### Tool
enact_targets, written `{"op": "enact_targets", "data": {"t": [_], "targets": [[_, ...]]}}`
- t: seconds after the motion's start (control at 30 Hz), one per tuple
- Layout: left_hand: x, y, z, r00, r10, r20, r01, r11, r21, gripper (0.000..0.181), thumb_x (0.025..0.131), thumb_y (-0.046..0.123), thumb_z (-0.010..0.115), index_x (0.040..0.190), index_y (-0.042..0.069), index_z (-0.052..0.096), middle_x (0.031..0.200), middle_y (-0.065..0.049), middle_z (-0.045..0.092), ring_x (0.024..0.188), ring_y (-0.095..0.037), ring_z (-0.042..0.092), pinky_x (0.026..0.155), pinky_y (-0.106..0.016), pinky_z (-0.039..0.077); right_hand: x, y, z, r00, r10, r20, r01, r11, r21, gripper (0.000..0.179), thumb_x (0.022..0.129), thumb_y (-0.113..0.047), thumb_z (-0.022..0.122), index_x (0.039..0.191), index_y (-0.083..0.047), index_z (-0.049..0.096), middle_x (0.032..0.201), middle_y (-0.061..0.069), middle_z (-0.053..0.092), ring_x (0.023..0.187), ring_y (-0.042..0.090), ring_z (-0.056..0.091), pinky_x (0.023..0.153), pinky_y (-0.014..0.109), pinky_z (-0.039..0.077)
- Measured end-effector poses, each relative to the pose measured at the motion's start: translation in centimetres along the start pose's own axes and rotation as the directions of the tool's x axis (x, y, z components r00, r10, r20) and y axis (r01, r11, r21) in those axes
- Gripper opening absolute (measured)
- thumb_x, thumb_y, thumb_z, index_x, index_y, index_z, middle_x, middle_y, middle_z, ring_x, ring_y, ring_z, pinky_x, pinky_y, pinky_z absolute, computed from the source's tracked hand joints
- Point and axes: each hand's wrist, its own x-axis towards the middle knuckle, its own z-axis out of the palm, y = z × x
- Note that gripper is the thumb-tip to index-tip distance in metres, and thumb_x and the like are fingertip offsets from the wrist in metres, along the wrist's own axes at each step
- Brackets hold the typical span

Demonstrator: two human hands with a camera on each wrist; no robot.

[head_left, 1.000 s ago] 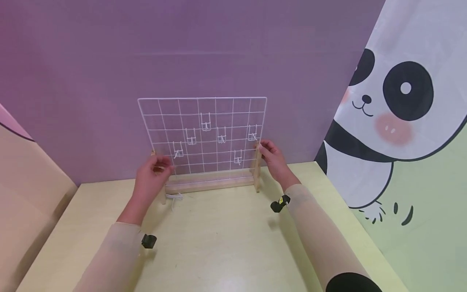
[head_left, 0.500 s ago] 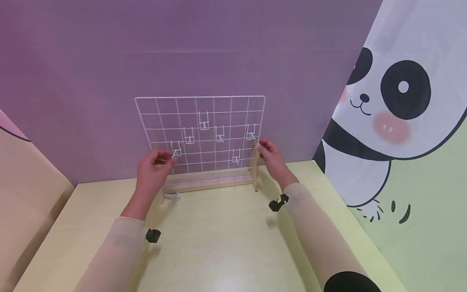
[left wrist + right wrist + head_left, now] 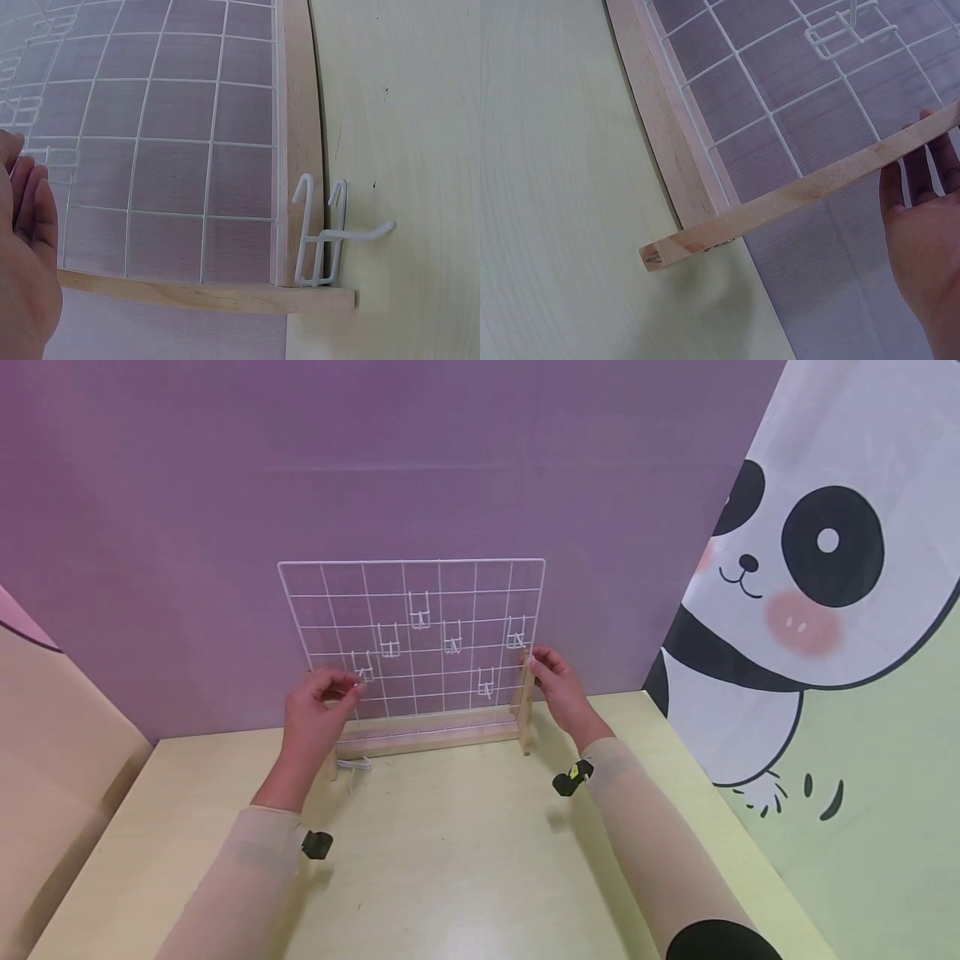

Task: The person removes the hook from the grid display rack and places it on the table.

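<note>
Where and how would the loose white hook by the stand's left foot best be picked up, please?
I'd pinch the white hook by its jutting prong, coming from the front, the person's side. The prong points away from the wooden rail and out over the table, whereas the hook's frame appears close beside the rail, likely leaving less room.

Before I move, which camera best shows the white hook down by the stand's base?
The left wrist view: there the hook is large and unobstructed beside the wooden base, its whole shape clear. The head view shows it only small, its details hard to read; the right wrist view doesn't show it.
</note>
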Motion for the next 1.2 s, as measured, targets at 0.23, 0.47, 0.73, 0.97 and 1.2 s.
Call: {"op": "enact_targets", "data": {"t": [0.23,0.47,0.73,0.97,1.2], "targets": [[0.0,0.2,-0.1,1.0,-0.006,0.005,0.006,1.0,0.001,0.011,0.1,0.006,0.082,0.11,0.001,0.082,0.104,-0.011,0.075,0.091,-0.003,0.065,0.081,-0.01,0.052,0.0,0.0,0.1,1.0,0.008,-0.006,-0.008,1.0,0.012,0.014,0.114,-0.006,0.058,0.119,-0.016,0.068,0.114,-0.004,0.072,0.115,0.014,0.064,0.11,0.034,0.047],[-0.1,0.3,-0.2,1.0,-0.012,-0.006,0.012,1.0,-0.002,0.01,0.1,0.008,0.084,0.107,0.002,0.083,0.104,-0.011,0.077,0.089,-0.003,0.066,0.075,-0.01,0.053,0.0,0.0,0.1,1.0,0.008,0.0,-0.008,0.999,0.034,0.016,0.113,-0.005,0.059,0.112,-0.017,0.07,0.12,0.005,0.074,0.119,0.022,0.063,0.106,0.032,0.049],[0.2,0.3,-0.2,1.0,0.004,-0.025,-0.004,1.0,0.004,0.008,0.098,0.005,0.085,0.105,0.002,0.085,0.103,-0.01,0.078,0.088,-0.003,0.067,0.072,-0.011,0.054,0.0,0.1,0.1,1.0,0.004,0.003,-0.004,1.0,0.025,0.014,0.113,-0.005,0.059,0.114,-0.016,0.068,0.121,0.005,0.073,0.123,0.025,0.061,0.108,0.034,0.048],[0.6,1.0,-0.4,0.999,-0.028,-0.039,0.029,0.999,0.023,0.008,0.1,0.006,0.082,0.107,0.002,0.085,0.105,-0.015,0.081,0.088,-0.002,0.068,0.07,-0.011,0.054,0.1,0.2,0.0,1.0,0.002,0.002,-0.002,1.0,0.02,0.014,0.114,-0.006,0.059,0.115,-0.016,0.069,0.117,-0.001,0.074,0.122,0.024,0.062,0.11,0.035,0.048],[1.5,1.3,-0.4,0.997,0.028,-0.066,-0.023,0.998,0.066,0.007,0.1,0.003,0.082,0.106,0.001,0.085,0.105,-0.016,0.082,0.086,0.002,0.066,0.072,-0.011,0.052,0.2,0.3,-0.1,1.0,0.004,0.004,-0.004,1.0,0.013,0.011,0.114,-0.008,0.06,0.117,-0.014,0.068,0.117,-0.001,0.074,0.123,0.023,0.062,0.113,0.036,0.047]]}}
